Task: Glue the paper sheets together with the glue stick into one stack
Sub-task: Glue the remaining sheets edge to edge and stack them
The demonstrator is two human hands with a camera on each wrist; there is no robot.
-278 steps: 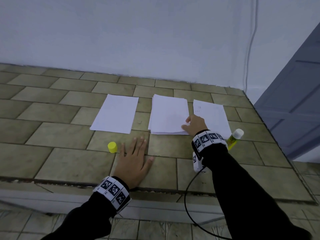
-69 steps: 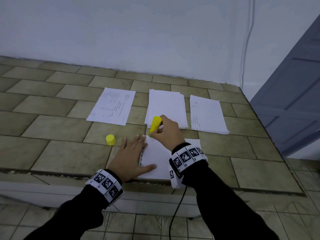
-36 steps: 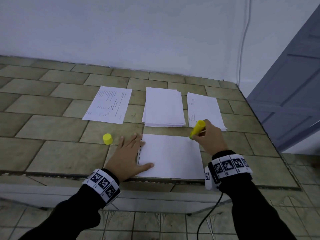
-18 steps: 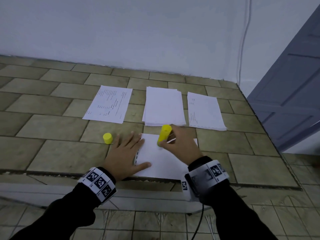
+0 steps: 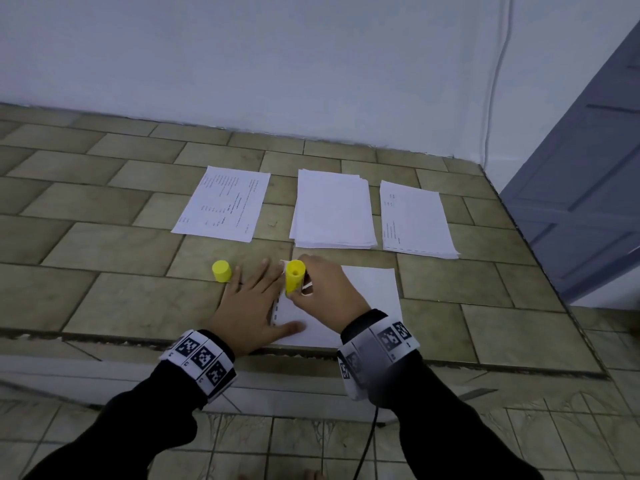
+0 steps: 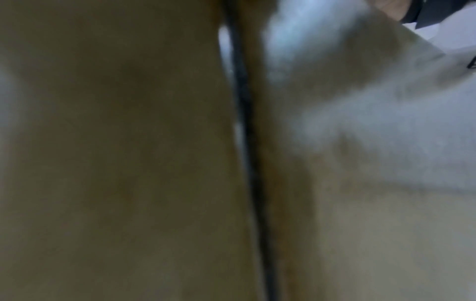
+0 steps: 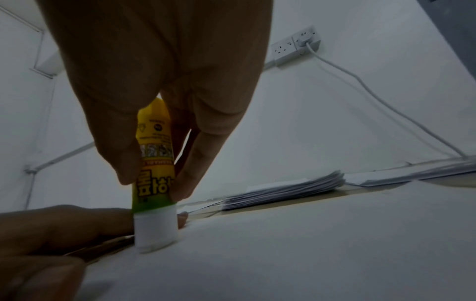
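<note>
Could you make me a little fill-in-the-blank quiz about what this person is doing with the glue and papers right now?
1. The right hand holds the glue stick with its white end pressed onto the near ____.
2. The left hand lies ____ on that sheet's left edge.
3. The loose yellow cap stands to the ____ of the left hand's fingers.
4. Farther back lie ____ separate lots of paper.

Missing words: sheet; flat; left; three

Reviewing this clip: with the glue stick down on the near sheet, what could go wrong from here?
1. The left hand pins only the near sheet's left edge; strokes with the glue stick could buckle the free side.
2. The cap stands beside the left fingers and could be knocked away.
</note>
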